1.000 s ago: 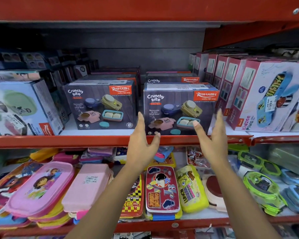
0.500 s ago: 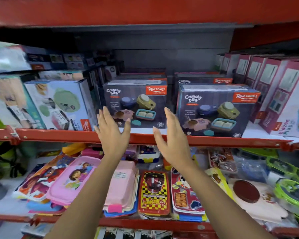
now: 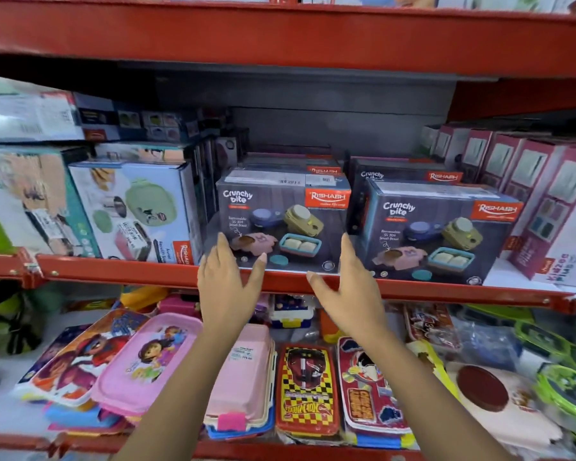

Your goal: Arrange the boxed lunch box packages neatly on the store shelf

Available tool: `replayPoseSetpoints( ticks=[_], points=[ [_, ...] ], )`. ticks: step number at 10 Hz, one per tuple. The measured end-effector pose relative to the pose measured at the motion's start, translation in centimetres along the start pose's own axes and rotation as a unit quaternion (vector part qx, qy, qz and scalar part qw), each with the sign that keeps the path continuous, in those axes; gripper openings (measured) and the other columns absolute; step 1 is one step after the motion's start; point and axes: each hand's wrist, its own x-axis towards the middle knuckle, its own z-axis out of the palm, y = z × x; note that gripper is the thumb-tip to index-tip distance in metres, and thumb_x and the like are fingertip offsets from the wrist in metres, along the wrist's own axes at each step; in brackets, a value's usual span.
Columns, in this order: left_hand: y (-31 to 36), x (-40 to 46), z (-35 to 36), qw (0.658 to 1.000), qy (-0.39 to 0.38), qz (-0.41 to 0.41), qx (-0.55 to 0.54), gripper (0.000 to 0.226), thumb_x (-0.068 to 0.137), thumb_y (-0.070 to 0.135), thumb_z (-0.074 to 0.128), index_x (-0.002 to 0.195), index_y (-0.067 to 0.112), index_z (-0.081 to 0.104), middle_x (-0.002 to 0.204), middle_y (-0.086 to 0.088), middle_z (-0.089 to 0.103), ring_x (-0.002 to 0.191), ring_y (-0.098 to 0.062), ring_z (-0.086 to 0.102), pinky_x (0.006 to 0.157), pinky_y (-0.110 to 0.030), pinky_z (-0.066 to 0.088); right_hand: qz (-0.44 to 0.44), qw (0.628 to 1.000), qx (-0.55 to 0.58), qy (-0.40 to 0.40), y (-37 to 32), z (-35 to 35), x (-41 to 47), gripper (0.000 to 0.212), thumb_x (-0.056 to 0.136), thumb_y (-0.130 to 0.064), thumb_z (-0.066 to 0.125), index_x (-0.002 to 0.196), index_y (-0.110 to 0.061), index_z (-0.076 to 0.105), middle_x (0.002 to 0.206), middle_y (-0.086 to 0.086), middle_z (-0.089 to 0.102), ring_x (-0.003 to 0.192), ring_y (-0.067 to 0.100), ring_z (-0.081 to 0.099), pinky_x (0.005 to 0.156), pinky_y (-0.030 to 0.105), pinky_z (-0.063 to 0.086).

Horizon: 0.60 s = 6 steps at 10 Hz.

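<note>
Head view: my left hand (image 3: 228, 287) and right hand (image 3: 350, 291) were open, empty, bracketing dark cardboard Crunchy Bite box (image 3: 280, 224) for straightening.

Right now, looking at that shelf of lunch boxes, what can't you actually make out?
- How many Crunchy bite boxes stand behind the left front box and the right front box: the front ones hide the rows.
- Whether the left hand or right hand touches the left box: head view, no depth.
- Leftmost boxes: print blurred.
- Pink boxes: cut off by the right edge.
</note>
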Motion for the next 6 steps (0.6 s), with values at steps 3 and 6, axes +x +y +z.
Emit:
replayPoseSetpoints(
  ticks=[3, 6],
  points=[
    [-0.1, -2.4, -0.7, 0.999, -0.016, -0.014, -0.035, 0.088, 0.09, 0.06, 0.042, 0.151, 0.008, 0.006, 0.16, -0.016, 0.018, 0.147, -0.028, 0.015, 0.117, -0.041, 0.016, -0.01, 0.999, 0.031, 0.017, 0.2, 0.0, -2.2, 0.086, 0.09, -0.041, 0.06, 0.155, -0.021, 0.006, 0.157, 0.004, 0.034, 0.135, 0.022, 0.045, 0.106, 0.033, 0.041],
    [3.1, -1.8, -1.8, 0.996, 0.019, 0.03, -0.087, 0.091, 0.092, 0.05, 0.05, 0.151, 0.006, -0.004, 0.162, -0.014, -0.005, 0.149, -0.024, -0.008, 0.117, -0.033, 0.001, -0.04, 0.994, 0.061, 0.077, -0.5, -2.9, -0.8, 0.08, 0.091, -0.033, 0.062, 0.153, -0.013, 0.017, 0.157, 0.005, 0.032, 0.144, 0.018, 0.03, 0.114, 0.031, 0.029]
  ],
)
